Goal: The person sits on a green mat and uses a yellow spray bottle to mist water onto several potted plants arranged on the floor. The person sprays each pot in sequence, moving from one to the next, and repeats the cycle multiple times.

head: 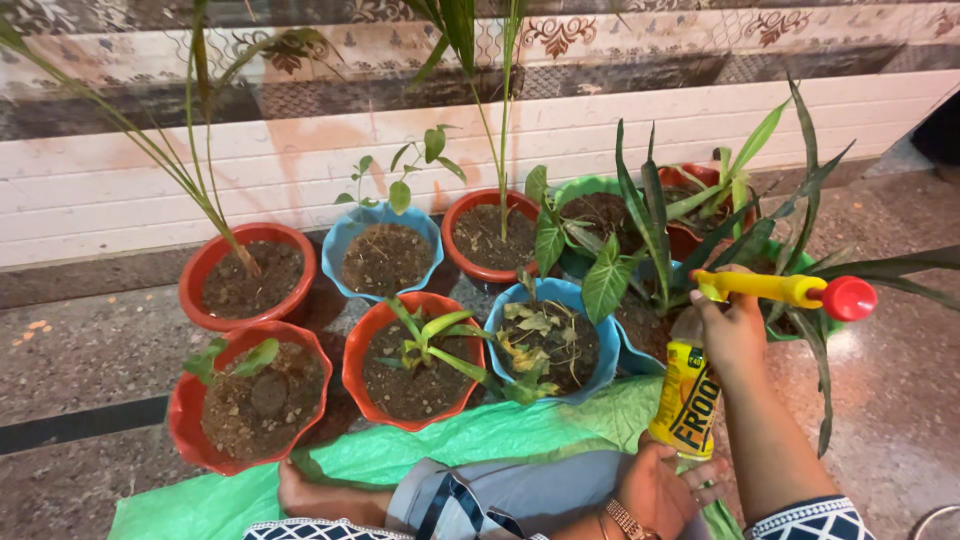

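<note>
The right hand [733,330] closed around a yellow spray nozzle [790,290] atop a yellow bottle [685,400], aiming it towards the potted plants [560,340]. The left hand [655,490] gripped the bottle's base, steadying it above the green sheet [480,435].

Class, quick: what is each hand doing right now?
Left hand: closed around the base of the yellow spray bottle.
Right hand: closed on the bottle's yellow and red pump sprayer.

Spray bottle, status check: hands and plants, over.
Left hand cups spray bottle base. Right hand grips yellow sprayer head, red nozzle pointing right. Potted plants crowd ahead.
</note>
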